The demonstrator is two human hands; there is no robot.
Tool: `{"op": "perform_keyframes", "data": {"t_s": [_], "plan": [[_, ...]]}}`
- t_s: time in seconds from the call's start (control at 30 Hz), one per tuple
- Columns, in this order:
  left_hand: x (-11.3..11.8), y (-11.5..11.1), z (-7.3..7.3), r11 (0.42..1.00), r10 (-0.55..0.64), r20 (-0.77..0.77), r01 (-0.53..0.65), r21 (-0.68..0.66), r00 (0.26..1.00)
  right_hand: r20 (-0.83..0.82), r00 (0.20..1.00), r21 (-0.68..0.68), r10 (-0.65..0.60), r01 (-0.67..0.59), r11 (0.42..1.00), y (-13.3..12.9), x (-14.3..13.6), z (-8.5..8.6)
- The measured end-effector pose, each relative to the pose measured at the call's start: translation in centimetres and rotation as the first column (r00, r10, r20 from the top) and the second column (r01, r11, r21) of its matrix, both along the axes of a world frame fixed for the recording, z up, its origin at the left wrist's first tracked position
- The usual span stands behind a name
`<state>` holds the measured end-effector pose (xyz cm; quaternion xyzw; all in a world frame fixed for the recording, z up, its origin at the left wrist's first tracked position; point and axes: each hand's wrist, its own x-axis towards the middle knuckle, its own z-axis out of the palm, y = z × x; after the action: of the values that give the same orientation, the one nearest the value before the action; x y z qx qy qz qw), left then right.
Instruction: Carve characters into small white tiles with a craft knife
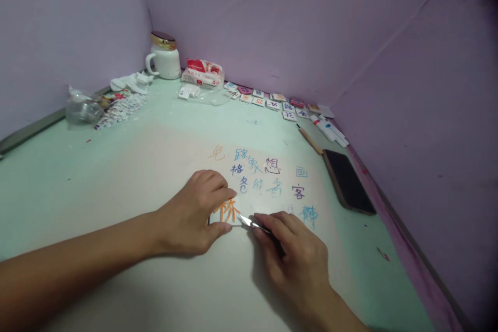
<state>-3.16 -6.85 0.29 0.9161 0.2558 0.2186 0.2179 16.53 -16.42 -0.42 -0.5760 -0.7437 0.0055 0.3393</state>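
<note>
"At the table's far left, what lies there?"

"Clear plastic bag, bunched up. Then a heap of small white scraps, with crumpled tissue just behind. Next, a white mug wearing a gold-rimmed lid, and near it a red-and-white packet."

"And coming toward the middle?"

"The left hand, its thumb and forefinger clamped on the near and far edges of a card marked with an orange character. That card lies on the pale middle part of the table. Handwritten characters in several colours spread out behind it."

"What's at the card's right end?"

"A knife, its pointed blade aimed left. Whether the tip touches, I can't tell. The right hand has its fingers closed around the dark handle."

"Farther right?"

"Small character tiles stretch along the back, ending near some white pens. A wooden-handled tool slants down to the corner of a dark phone."
</note>
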Motion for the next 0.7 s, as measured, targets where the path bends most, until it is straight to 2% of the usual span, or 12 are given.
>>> {"op": "perform_keyframes", "data": {"t_s": [0.23, 0.37, 0.7], "plan": [[0.0, 0.1, -0.1, 1.0, 0.009, -0.008, -0.009, 0.008, 1.0, 0.13, 0.991, 0.051, -0.045, 0.039, 0.998, -0.3, 0.3, -0.1], [0.0, 0.1, 0.2, 1.0, 0.008, -0.021, -0.008, 0.005, 1.0, 0.119, 0.992, 0.062, -0.052, 0.045, 0.997, -0.4, 0.3, -0.2], [-0.3, -1.3, 0.5, 0.993, 0.094, -0.091, -0.086, 0.083, 0.991, 0.087, 0.995, 0.072, -0.045, 0.039, 0.997, -0.6, 0.3, -0.5]]}}
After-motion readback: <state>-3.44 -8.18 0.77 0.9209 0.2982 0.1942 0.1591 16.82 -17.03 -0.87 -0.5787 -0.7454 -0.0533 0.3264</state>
